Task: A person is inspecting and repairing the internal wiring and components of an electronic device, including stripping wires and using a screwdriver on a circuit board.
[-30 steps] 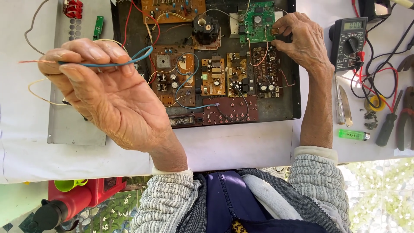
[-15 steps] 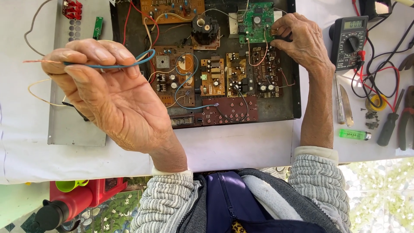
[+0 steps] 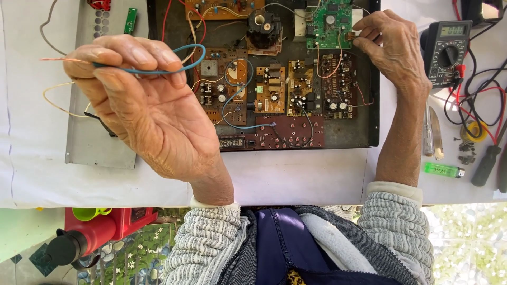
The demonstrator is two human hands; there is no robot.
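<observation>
The left hand [image 3: 142, 105] is raised above the white-covered table [image 3: 296, 177], its fingertips pinched narrowly on a thin blue insulated wire [image 3: 158, 68] whose bare coppery end [image 3: 60, 59] sticks out to the left, while the rest loops right over the boards. The right hand [image 3: 393, 47] rests at the upper right corner of a shallow black metal chassis tray [image 3: 372, 105], its fingertips closed on a small brownish part at the edge of a green circuit board [image 3: 327, 24]. What exactly it grips is too small to tell. The tray holds several brown circuit boards [image 3: 269, 89] side by side, a dark red board [image 3: 293, 132] along its near edge, and loose red, blue and yellow wires. Right of the tray lie a dark handheld multimeter [image 3: 446, 50] with red and black leads, and a green lighter [image 3: 441, 170]. A grey metal plate [image 3: 87, 142] lies to the left.
</observation>
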